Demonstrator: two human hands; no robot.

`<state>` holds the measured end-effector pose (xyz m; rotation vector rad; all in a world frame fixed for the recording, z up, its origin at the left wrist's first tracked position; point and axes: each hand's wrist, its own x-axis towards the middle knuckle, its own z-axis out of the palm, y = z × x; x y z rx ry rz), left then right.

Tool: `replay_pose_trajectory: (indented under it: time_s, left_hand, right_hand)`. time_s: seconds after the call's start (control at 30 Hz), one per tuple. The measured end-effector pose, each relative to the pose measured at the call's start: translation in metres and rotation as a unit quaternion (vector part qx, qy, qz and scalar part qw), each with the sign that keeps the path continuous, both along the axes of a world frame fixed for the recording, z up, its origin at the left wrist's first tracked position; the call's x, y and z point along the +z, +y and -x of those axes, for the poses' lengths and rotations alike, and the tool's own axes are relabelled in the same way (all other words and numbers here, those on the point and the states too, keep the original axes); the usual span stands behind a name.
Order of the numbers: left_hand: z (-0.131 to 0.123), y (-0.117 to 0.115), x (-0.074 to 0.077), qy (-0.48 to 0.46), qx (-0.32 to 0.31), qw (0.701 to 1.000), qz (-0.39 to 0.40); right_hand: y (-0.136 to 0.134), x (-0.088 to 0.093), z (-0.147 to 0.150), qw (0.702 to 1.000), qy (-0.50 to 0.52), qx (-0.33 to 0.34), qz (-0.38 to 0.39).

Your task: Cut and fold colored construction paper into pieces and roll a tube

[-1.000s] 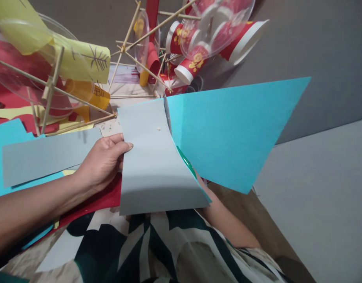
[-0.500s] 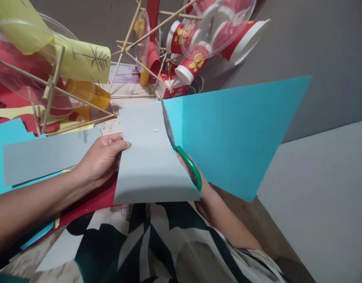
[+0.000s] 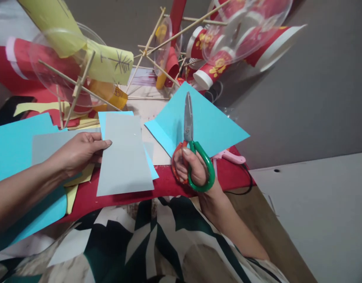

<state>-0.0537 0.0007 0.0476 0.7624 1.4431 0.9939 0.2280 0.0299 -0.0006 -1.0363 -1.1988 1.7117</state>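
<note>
Between thumb and fingers, my left hand (image 3: 82, 152) pinches the left edge of a grey paper piece (image 3: 125, 157), with blue paper showing behind it. My right hand (image 3: 195, 167) is closed round the handles of a pair of scissors (image 3: 188, 118), one green and one orange-red. Their blades point away from me and look closed. Beyond the scissors lies a creased blue paper sheet (image 3: 219, 125), apart from the grey piece. Another grey strip (image 3: 48, 146) is partly hidden under my left hand.
At the back stand a wooden stick frame (image 3: 145, 53), red paper cups (image 3: 216, 67) and a yellow paper tube (image 3: 110, 63). Large blue paper (image 3: 19, 149) lies at left. A pink-handled tool (image 3: 232, 157) rests on the red cloth (image 3: 122, 200) near the right edge.
The grey piece has come apart from the blue sheet, which has dropped onto the table. The scissors have left the paper and turned upright in my right hand. My left hand has shifted left.
</note>
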Motion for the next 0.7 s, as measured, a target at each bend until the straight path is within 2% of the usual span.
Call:
replay_pose_trajectory:
  time_s: [0.07, 0.17, 0.27, 0.43, 0.57, 0.7]
  left_hand:
    - [0.007, -0.003, -0.004, 0.032, 0.01, 0.999, 0.014]
    - [0.007, -0.007, -0.006, 0.021, 0.021, 1.0, 0.004]
    - [-0.002, -0.01, -0.004, -0.02, 0.015, 1.0, -0.019]
    - [-0.019, -0.012, -0.006, -0.045, -0.02, 0.998, -0.048]
    - [-0.025, -0.012, -0.01, -0.028, -0.052, 0.997, -0.047]
    - [-0.011, -0.008, -0.005, 0.0, -0.028, 0.999, -0.03]
  right_hand:
    - [-0.001, -0.001, 0.0, 1.0, -0.011, 0.002, -0.01]
    - [-0.004, -0.003, 0.001, 0.997, -0.055, 0.025, -0.047]
    - [-0.006, -0.003, 0.006, 0.991, -0.098, 0.052, -0.071]
    - [-0.011, 0.005, 0.02, 0.988, -0.12, 0.079, -0.049]
    - [-0.013, 0.009, 0.023, 0.988, -0.131, 0.02, -0.078]
    - [-0.008, 0.004, 0.009, 0.988, -0.106, -0.067, -0.091]
